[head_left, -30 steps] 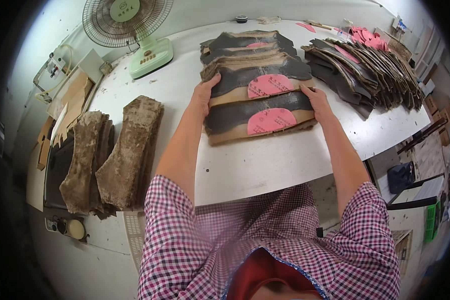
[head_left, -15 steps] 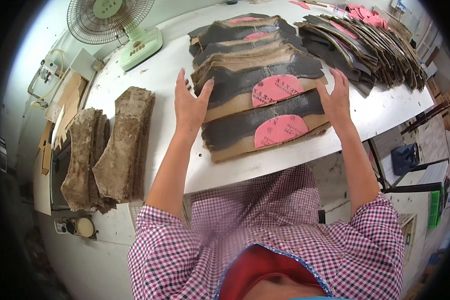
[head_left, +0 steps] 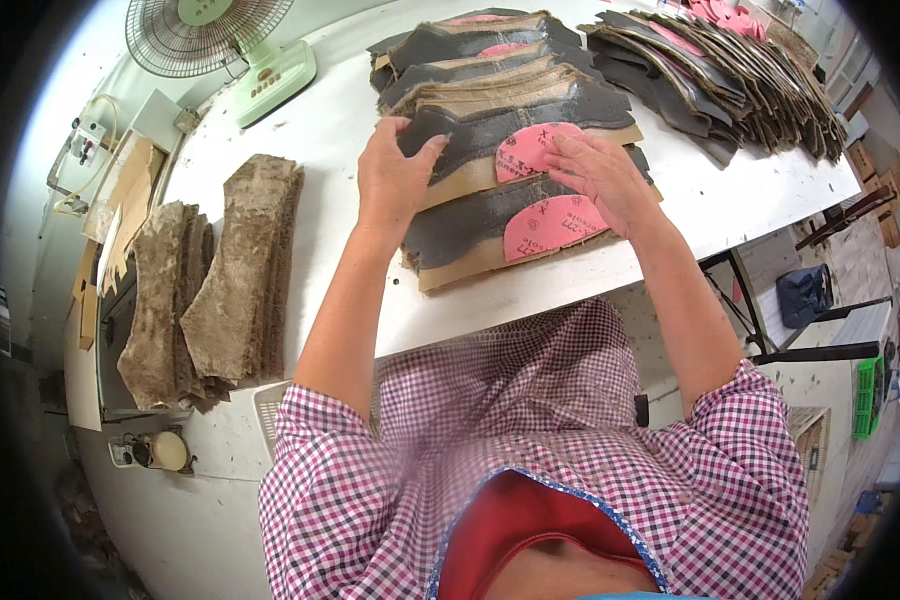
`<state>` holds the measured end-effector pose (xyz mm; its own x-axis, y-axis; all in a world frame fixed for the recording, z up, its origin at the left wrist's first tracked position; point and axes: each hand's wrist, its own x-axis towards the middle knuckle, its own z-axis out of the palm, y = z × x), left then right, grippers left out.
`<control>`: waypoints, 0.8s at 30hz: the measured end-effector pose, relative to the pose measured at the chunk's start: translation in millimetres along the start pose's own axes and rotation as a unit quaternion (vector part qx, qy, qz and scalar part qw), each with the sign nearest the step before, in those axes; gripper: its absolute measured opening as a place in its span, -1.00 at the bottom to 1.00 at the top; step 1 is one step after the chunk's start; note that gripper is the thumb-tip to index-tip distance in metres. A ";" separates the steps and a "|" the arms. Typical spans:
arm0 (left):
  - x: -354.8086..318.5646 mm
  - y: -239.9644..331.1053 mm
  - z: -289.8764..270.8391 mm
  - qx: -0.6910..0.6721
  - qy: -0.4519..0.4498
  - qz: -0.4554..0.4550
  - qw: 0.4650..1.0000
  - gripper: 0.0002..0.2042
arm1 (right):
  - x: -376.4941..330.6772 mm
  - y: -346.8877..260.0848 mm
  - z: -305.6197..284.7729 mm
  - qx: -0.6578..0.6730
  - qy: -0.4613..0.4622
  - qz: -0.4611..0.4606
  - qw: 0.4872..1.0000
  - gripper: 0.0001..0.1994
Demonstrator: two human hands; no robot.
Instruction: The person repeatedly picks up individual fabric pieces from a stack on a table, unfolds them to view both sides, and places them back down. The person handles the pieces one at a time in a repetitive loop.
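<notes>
Overlapping layers of brown fuzzy shoe-insole-like pieces with dark grey coated bands lie in a column on the white table. Two of the nearest layers carry half-round pink patches; one is the front pink patch (head_left: 555,228). My left hand (head_left: 390,180) is at the left end of the second layer (head_left: 470,142), thumb and fingers apart around its edge. My right hand (head_left: 605,180) is open, its fingers extended over the farther pink patch (head_left: 526,154). The front layer (head_left: 450,235) lies nearest me, below both hands.
Two brown fuzzy stacks, one the taller stack (head_left: 245,270), lie at the table's left. A fanned pile of similar pieces (head_left: 720,85) with pink pieces behind it is at the far right. A pale green fan (head_left: 275,80) stands at the back left. The white table's (head_left: 470,305) front edge is before me.
My right hand has moved left from the right edge onto the farther pink patch. My left hand has come in against the layer's left end. The view has shifted slightly.
</notes>
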<state>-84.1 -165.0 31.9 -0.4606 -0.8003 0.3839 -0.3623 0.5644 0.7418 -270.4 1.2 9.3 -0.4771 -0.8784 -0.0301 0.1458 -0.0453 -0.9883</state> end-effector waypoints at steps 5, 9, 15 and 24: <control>-47.1 47.6 21.0 0.096 0.013 0.451 0.887 -0.94 | -6.5 -14.7 13.9 0.045 0.006 0.028 0.999 -0.56; -84.8 62.1 44.8 0.173 -0.092 0.470 0.861 -0.98 | -7.1 -9.5 8.8 -0.022 0.000 0.008 1.000 -0.62; -32.5 52.5 47.6 -0.151 -0.074 0.237 0.957 -0.77 | -23.2 -7.3 7.8 0.087 0.002 -0.037 0.996 -0.59; -36.7 25.1 40.5 -0.376 -0.165 0.008 0.912 -0.65 | -131.2 -56.5 -51.7 0.132 0.189 -0.157 0.960 -0.55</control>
<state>-109.1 -113.3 14.2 -0.7252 -0.6185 0.3026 0.2465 0.1771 0.9528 -260.9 143.6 61.4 -0.8071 -0.5680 0.1614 0.1344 -0.4429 -0.8864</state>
